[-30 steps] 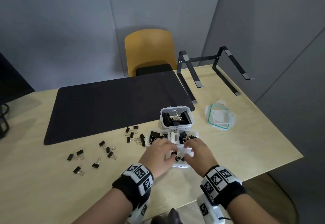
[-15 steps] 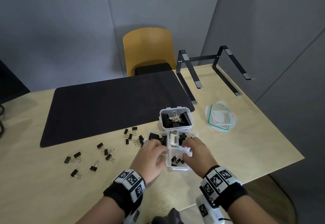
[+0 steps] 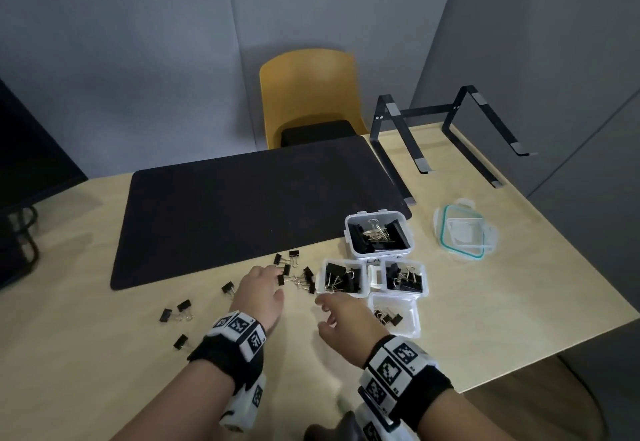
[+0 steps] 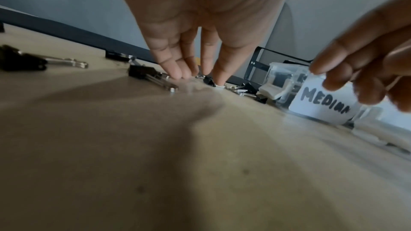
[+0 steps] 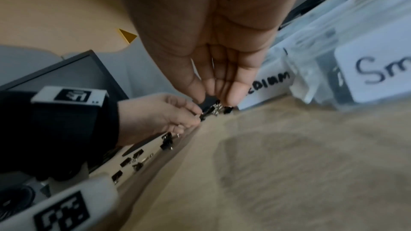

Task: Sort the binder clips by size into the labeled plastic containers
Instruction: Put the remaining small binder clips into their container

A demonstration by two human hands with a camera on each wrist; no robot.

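Note:
Several black binder clips (image 3: 301,279) lie loose on the wooden table just left of the containers, and more clips (image 3: 183,306) sit farther left. My left hand (image 3: 266,281) reaches into the near cluster with straight fingers (image 4: 175,71) touching the table among the clips. Beside it, my right hand (image 3: 329,305) hovers with loose fingers, holding nothing. The "MEDIUM" container (image 3: 341,294) and a second tub (image 3: 425,277) hold clips. The large container (image 3: 347,232) stands behind them. The "Small" container (image 3: 408,312) is in front, with its label (image 5: 378,73) visible.
A black desk mat (image 3: 242,212) covers the middle of the table. A teal-sealed lid (image 3: 464,232) and a black laptop stand (image 3: 450,135) are at the right. A yellow chair (image 3: 311,94) stands behind the table, and a monitor (image 3: 27,163) at the left edge.
Both hands have left the small container and moved left to the loose clips beside the medium container. The small container now stands uncovered.

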